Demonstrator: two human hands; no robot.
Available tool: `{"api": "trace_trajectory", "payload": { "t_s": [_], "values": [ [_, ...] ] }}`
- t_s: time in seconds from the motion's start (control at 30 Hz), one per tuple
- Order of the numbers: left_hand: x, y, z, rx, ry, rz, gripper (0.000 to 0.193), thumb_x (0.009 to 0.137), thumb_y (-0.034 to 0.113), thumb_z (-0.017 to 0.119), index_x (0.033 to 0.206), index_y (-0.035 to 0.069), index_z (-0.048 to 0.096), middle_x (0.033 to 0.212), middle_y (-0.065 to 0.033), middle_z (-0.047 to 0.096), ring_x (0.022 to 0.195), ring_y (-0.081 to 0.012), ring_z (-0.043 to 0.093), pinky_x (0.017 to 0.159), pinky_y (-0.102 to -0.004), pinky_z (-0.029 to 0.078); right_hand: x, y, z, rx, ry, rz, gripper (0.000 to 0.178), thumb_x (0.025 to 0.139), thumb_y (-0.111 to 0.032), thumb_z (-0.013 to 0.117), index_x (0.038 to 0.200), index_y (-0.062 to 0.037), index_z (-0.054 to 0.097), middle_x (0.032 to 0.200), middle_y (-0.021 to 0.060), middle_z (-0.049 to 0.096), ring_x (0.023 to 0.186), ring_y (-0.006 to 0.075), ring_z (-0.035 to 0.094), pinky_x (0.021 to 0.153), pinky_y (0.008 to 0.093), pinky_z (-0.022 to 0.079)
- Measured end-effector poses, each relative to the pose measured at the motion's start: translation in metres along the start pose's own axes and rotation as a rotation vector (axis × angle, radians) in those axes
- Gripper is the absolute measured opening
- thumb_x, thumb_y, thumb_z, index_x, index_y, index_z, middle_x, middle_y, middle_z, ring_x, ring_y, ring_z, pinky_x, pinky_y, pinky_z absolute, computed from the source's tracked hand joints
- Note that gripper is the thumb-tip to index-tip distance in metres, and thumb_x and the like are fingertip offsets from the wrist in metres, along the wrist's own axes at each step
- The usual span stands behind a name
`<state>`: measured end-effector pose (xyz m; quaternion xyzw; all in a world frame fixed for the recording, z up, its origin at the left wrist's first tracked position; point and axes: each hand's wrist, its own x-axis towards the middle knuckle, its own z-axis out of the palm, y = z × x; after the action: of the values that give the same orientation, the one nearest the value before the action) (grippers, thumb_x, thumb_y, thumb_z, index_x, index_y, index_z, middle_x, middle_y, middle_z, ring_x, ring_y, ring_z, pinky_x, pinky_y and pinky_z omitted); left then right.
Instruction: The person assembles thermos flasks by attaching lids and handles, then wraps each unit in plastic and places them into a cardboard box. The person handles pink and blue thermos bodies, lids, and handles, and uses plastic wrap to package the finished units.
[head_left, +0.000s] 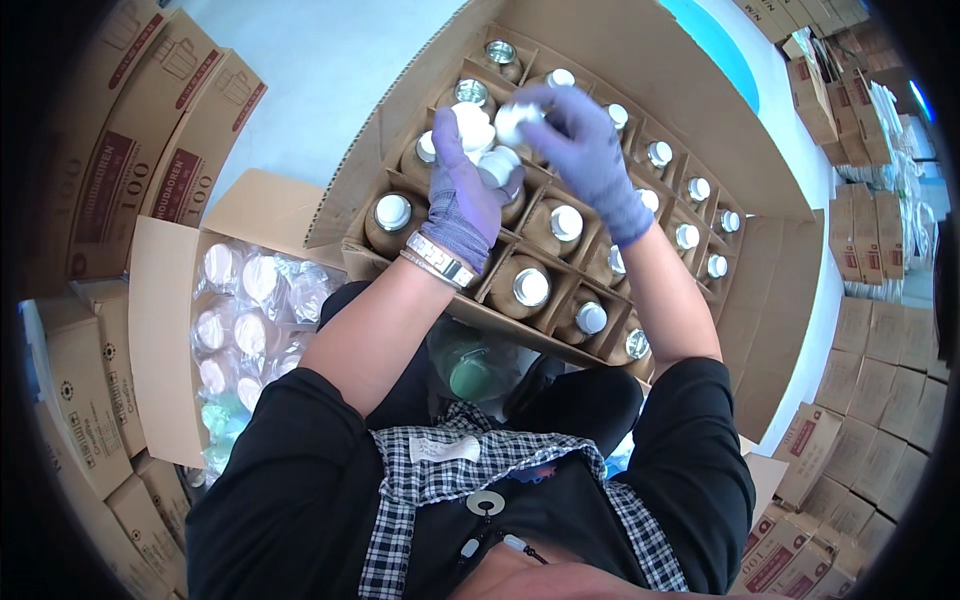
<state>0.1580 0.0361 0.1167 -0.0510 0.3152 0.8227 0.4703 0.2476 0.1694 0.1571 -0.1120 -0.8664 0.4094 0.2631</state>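
Left hand (468, 190) is clamping several white caps (478, 135) above the divided carton (640, 70) while right hand (585, 150) is pinching one cap (512, 120); overfilled grip is risking caps dropping between the foil-sealed brown bottles (530, 288).

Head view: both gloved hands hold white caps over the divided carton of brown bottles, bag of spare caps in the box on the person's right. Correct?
Not quite. The head view shows the bagged caps in the open box on the person's left. Both hands, left hand and right hand, do hold white caps over the divided carton.

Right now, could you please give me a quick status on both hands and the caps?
Left hand gripping several white caps. Right hand pinching one white cap above the divided carton. Brown bottles below show silver tops. Nothing in the way.
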Motion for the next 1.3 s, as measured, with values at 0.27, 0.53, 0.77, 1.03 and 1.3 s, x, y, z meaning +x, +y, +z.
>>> {"api": "trace_trajectory", "payload": {
  "t_s": [0.27, 0.53, 0.77, 1.03, 1.3],
  "values": [
    [-0.005, 0.011, -0.002, 0.071, 0.148, 0.090, 0.073, 0.090, 0.079, 0.052, 0.134, 0.021, 0.051, 0.132, -0.0037, 0.052, 0.115, -0.0222, 0.053, 0.093, -0.0491, 0.047, 0.095, 0.100, 0.082, -0.942, -0.155, 0.082, 0.048, 0.098, -0.045, 0.059, 0.130, -0.0082, 0.060, 0.130, 0.0172, 0.061, 0.122, 0.0346, 0.060, 0.099, 0.0505, 0.049],
    [-0.007, 0.034, -0.011, 0.010, 0.025, -0.028, 0.061, 0.096, 0.072, 0.048, 0.127, 0.020, 0.055, 0.124, -0.0053, 0.055, 0.115, -0.0268, 0.055, 0.101, -0.0581, 0.045, 0.098, 0.117, 0.094, -0.899, -0.209, 0.125, 0.069, 0.096, -0.059, 0.055, 0.139, -0.0055, 0.053, 0.140, 0.0180, 0.056, 0.133, 0.0358, 0.052, 0.110, 0.0532, 0.040],
    [0.000, 0.022, -0.014, 0.123, 0.026, -0.024, 0.073, 0.096, 0.076, 0.044, 0.143, 0.021, 0.048, 0.139, -0.0039, 0.053, 0.124, -0.0279, 0.055, 0.100, -0.0563, 0.048, 0.066, 0.138, 0.085, -0.155, 0.103, 0.090, 0.067, 0.099, -0.047, 0.056, 0.147, -0.0008, 0.049, 0.147, 0.0192, 0.052, 0.140, 0.0327, 0.047, 0.118, 0.0456, 0.034],
    [0.006, 0.023, -0.027, 0.184, -0.044, -0.177, 0.075, 0.099, 0.074, 0.043, 0.154, 0.022, 0.040, 0.153, -0.0095, 0.044, 0.134, -0.0278, 0.050, 0.111, -0.0574, 0.042, 0.011, 0.031, 0.078, 0.298, -0.023, 0.120, 0.045, 0.084, -0.020, 0.076, 0.124, -0.0051, 0.064, 0.112, 0.0047, 0.063, 0.105, 0.0162, 0.063, 0.093, 0.0331, 0.053],
    [0.026, 0.009, -0.024, 0.256, 0.049, -0.093, 0.052, 0.097, 0.055, 0.061, 0.139, 0.025, 0.054, 0.123, -0.0017, 0.057, 0.108, -0.0207, 0.059, 0.086, -0.0467, 0.053, 0.147, 0.145, 0.029, -0.857, 0.199, -0.064, 0.035, 0.089, -0.033, 0.060, 0.111, -0.0073, 0.068, 0.111, 0.0189, 0.066, 0.105, 0.0401, 0.064, 0.091, 0.0499, 0.053]
  ]
}}
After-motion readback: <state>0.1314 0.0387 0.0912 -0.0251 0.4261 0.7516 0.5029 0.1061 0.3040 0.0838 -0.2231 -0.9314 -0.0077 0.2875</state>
